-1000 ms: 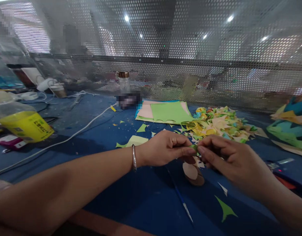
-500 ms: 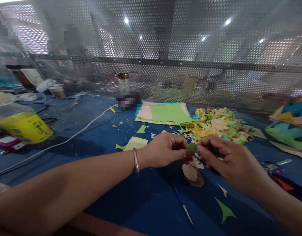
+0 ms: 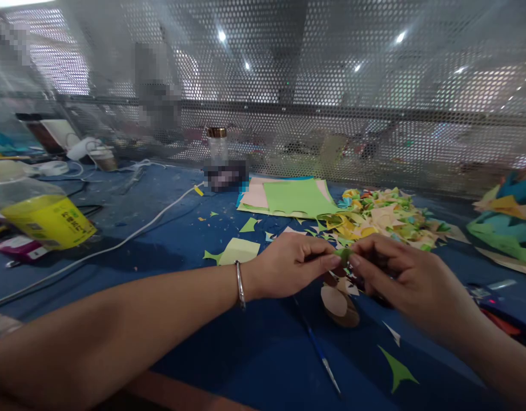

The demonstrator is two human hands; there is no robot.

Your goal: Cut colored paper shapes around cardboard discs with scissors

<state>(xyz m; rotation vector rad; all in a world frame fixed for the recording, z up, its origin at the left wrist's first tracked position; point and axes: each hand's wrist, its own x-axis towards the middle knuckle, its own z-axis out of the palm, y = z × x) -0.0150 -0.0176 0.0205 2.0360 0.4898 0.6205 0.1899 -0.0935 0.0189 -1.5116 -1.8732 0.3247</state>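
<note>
A small green paper piece (image 3: 343, 254) is pinched between the fingertips of both hands, above the blue tabletop. My left hand (image 3: 299, 262), with a silver bangle at its wrist, grips it from the left. From the right, my right hand (image 3: 391, 265) presses thumb and forefinger on its other edge. Something dark shows under the right fingers, too hidden to name. Below the hands lie a pale oval paper piece (image 3: 333, 301) and a brown round piece (image 3: 350, 317). A blue-handled thin tool with a metal tip (image 3: 322, 357) rests on the table nearby.
Green and pink paper sheets (image 3: 299, 197) lie behind the hands, beside a heap of paper scraps (image 3: 382, 217). A yellow-labelled bottle (image 3: 48, 220) and a white cable (image 3: 134, 234) are at left. Layered coloured paper (image 3: 502, 228) stands at right. A perforated metal screen (image 3: 288, 131) closes the back.
Both hands have drawn closer together around the green paper piece, and less of it shows between the fingers. The whole view has shifted slightly.
</note>
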